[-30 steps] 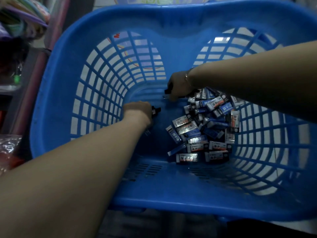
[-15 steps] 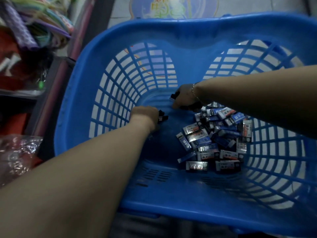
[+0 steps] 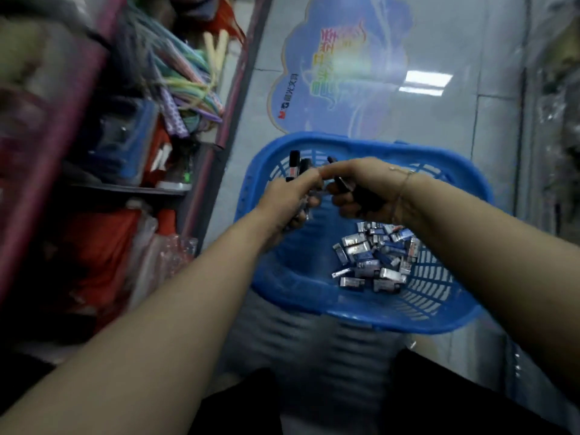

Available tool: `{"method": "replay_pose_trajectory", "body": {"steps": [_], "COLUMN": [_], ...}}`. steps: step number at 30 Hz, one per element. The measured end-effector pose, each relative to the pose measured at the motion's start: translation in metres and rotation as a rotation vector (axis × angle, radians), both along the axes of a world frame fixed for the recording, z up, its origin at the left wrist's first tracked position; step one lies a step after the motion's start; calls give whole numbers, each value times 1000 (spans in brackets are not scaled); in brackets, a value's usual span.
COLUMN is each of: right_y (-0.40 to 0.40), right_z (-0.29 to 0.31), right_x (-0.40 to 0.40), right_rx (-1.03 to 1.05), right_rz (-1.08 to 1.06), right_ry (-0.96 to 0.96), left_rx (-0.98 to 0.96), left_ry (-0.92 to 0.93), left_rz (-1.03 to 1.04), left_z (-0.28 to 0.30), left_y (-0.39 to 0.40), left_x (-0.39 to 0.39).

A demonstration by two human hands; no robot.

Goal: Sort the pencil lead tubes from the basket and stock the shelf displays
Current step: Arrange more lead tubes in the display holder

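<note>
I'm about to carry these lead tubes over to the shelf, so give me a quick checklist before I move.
1. Left hand grips dark tubes: ok.
2. Right hand holds dark tubes too: ok, count cannot tell.
3. Hands raised above the blue basket: ok.
4. Basket emptied: not ok, a pile of small packs remains.
5. Free slot on the shelf at left: cannot tell, blurred.

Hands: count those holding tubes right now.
2. The left hand grips dark tubes above the blue basket; the right hand beside it holds more, partly hidden.
</note>
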State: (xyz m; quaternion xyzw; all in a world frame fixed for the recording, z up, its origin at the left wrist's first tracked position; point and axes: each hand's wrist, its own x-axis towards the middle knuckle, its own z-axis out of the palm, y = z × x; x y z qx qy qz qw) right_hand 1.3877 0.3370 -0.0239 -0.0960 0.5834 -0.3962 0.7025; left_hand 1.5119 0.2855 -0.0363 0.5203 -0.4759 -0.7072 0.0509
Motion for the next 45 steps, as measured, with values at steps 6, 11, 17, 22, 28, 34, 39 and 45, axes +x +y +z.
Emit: {"method": "replay_pose_trajectory", "body": {"steps": [6,11,17,22,28,34,39,45], "right_y": [1,7,19,32,57,95,138,198], "right_z": [213,382,535,616,665,683,691,686], "right_x": [28,52,77,124,209,307,387,476], "right_rx": [-78,-127,-297,-438,-494,-423,-499,-697], "right_rz": [-31,-60,106,278,386,465,635,704], "right_ry": [18,2,266,285,78,-315,-174,108], "left_rx": [-140,-341,-442,-520,-571,-366,-360,-246], "left_ry": [79,81,124,126,133,402,519,598], "left_rz": [-18,-17,224,537,964,1468,1675,1831], "left_z": [214,392,541,617,661,677,683,673], "left_y": [-4,0,40,90,146,196,235,267], "left_x": [38,63,102,143,206,291,371,444]}}
